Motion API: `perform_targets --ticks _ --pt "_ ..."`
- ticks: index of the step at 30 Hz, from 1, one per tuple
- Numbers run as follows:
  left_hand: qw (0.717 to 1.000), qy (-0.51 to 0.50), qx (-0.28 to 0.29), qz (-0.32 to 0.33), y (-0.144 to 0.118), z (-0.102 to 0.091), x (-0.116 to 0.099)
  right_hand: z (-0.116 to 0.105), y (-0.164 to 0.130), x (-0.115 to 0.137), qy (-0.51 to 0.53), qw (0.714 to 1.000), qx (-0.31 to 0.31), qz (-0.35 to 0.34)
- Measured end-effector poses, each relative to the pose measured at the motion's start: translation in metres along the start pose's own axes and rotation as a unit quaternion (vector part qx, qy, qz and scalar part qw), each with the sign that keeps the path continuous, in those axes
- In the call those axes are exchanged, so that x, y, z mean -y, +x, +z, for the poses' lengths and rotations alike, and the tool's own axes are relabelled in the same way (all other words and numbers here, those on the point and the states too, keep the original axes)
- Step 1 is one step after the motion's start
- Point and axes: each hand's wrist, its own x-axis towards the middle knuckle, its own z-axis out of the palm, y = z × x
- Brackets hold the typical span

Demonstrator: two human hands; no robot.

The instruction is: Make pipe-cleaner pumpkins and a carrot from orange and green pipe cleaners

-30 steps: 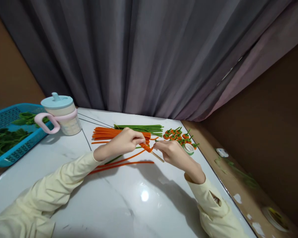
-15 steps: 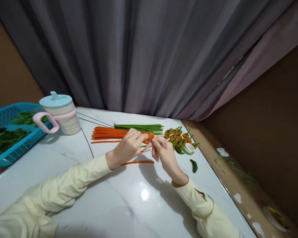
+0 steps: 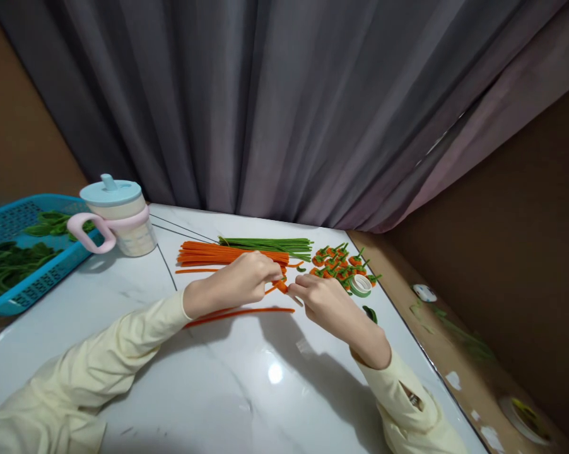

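Observation:
Fingers of my left hand (image 3: 246, 277) are pinched on a small coiled orange pipe cleaner (image 3: 281, 287). From the right, my right hand (image 3: 325, 302) grips the same piece with closed fingertips. A thin pale stick pokes out under the right fingers, too small to make out well. Behind the left hand lies a bundle of orange pipe cleaners (image 3: 218, 253), and beyond it a bundle of green pipe cleaners (image 3: 265, 244). Loose orange pipe cleaners (image 3: 260, 310) rest in front of the hands. Several small orange shapes with green stems (image 3: 334, 258) cluster past the right hand.
A roll of green tape (image 3: 361, 285) and a dark green curled piece (image 3: 370, 314) sit near the right edge. At left stand a cup with a blue lid (image 3: 111, 192) and a blue basket (image 3: 52, 272) of green pieces. A grey curtain (image 3: 246, 113) hangs behind the table.
Both hands have come lower and nearer, away from the orange bundle. My right hand has turned palm down. The orange piece now shows between the fingertips, and a small green curl is uncovered behind.

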Motion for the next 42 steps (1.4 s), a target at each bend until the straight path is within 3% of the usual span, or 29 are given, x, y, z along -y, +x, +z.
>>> perform_targets --ticks 2,5,8,11,15,17,19,23,26,28,30,31,33,36,38,42 --pt "0.997 -0.065 0.027 0.021 0.001 -0.009 0.001 -0.002 -0.004 -0.007 0.098 0.993 -0.010 -0.059" --pt "0.984 -0.147 0.084 0.053 0.000 -0.016 -0.002 0.005 -0.011 -0.011 0.300 0.945 0.019 -0.127" --pt "0.969 -0.202 0.119 0.074 -0.002 -0.016 -0.009 0.019 -0.022 -0.006 0.473 0.875 0.064 -0.080" --pt "0.961 -0.219 0.121 0.116 -0.003 -0.013 -0.016 0.036 -0.037 0.006 0.644 0.759 0.093 0.016" --pt "0.962 -0.142 0.126 0.197 -0.006 -0.008 -0.026 0.061 -0.049 0.017 0.794 0.593 0.127 0.047" --pt "0.964 -0.070 0.119 0.228 -0.009 -0.008 -0.033 0.072 -0.051 0.020 0.833 0.529 0.143 0.069" --pt "0.962 -0.003 0.108 0.252 -0.013 -0.008 -0.042 0.082 -0.051 0.021 0.853 0.491 0.148 0.093" --pt "0.950 0.062 0.104 0.289 -0.021 -0.009 -0.055 0.093 -0.052 0.024 0.859 0.474 0.168 0.094" --pt "0.959 0.010 0.099 0.265 -0.026 -0.006 -0.054 0.094 -0.054 0.027 0.862 0.472 0.157 0.097" --pt "0.974 -0.098 0.063 0.194 -0.029 0.001 -0.050 0.093 -0.054 0.028 0.866 0.474 0.120 0.106" --pt "0.966 -0.256 0.012 0.044 -0.030 0.011 -0.046 0.092 -0.053 0.029 0.868 0.478 0.069 0.117" --pt "0.935 -0.353 -0.014 -0.031 -0.030 0.017 -0.045 0.092 -0.052 0.030 0.868 0.480 0.042 0.123" --pt "0.840 -0.518 -0.039 -0.153 -0.029 0.028 -0.045 0.091 -0.050 0.033 0.864 0.485 -0.012 0.133" --pt "0.722 -0.646 -0.088 -0.231 -0.025 0.043 -0.048 0.090 -0.048 0.040 0.859 0.490 -0.063 0.137" --pt "0.686 -0.669 -0.131 -0.254 -0.023 0.051 -0.050 0.089 -0.047 0.046 0.861 0.487 -0.067 0.132" --pt "0.661 -0.676 -0.188 -0.267 -0.019 0.063 -0.051 0.091 -0.047 0.053 0.877 0.465 -0.040 0.117"
